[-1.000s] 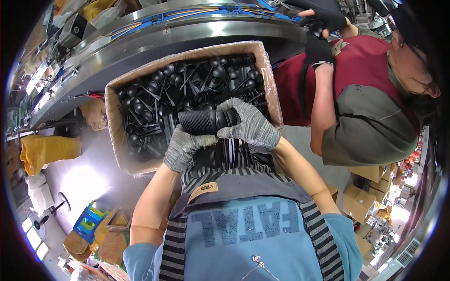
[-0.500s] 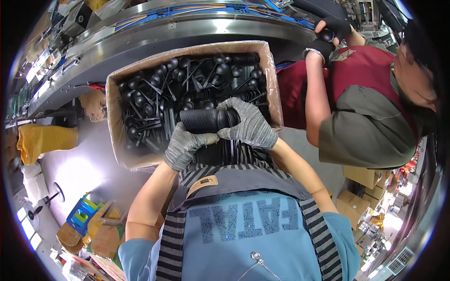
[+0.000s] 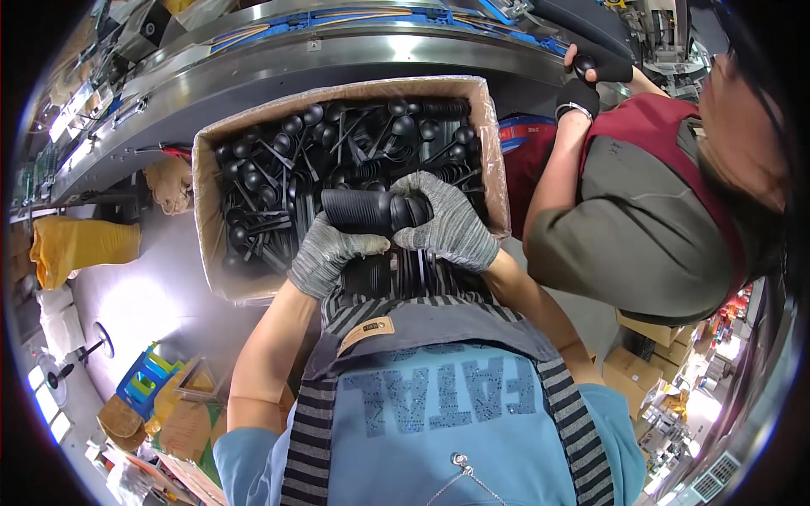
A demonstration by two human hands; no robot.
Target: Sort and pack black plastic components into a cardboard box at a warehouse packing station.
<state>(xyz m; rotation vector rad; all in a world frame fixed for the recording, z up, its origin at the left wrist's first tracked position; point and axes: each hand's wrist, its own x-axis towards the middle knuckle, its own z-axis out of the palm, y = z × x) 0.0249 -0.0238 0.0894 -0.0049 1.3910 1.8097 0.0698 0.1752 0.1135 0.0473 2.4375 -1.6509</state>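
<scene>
Over the near side of a cardboard box I hold a stack of black round-bowled plastic spoons, their bowls nested tightly in a row lying sideways. My left hand, in a grey knitted glove, grips the stack from below at its left part, the thumb pointing right. My right hand, gloved the same way, curls over the right end, where a few bowls sit slightly apart from the long row. Spoon handles hang down below the bowls towards me. Some of my fingers are hidden behind the stack.
The plastic-lined cardboard box holds many loose and stacked black spoons. Behind it runs a metal conveyor edge. At right a co-worker in black fingerless gloves holds a black round-headed piece. Blue crate and cartons stand lower left.
My left hand has shifted slightly left and down, while my right stays nearly in place around the stack's end. The co-worker's arm and shoulder have moved left and closer to the box.
</scene>
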